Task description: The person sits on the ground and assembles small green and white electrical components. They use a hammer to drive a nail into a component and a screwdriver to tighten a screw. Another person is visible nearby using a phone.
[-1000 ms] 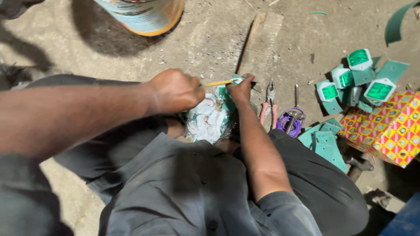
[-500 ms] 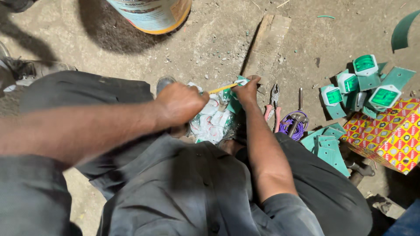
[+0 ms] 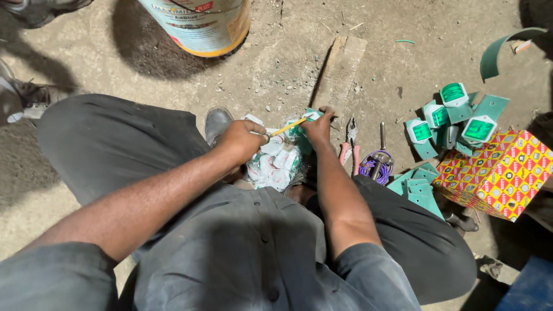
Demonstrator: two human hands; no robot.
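Centre frame: left hand fingers clamped on a thin yellow tool, tip at the small green part that the right hand pinches against the plank. Part looks light, stiff plastic, likely brittle; grip by edges.

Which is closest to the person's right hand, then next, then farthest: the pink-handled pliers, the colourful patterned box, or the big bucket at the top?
From the right hand, in the head view:
1. Pink-handled pliers, on the ground just right of the hand.
2. Bucket, up and to the left, at the top edge.
3. Patterned box, far right, past the green pieces.
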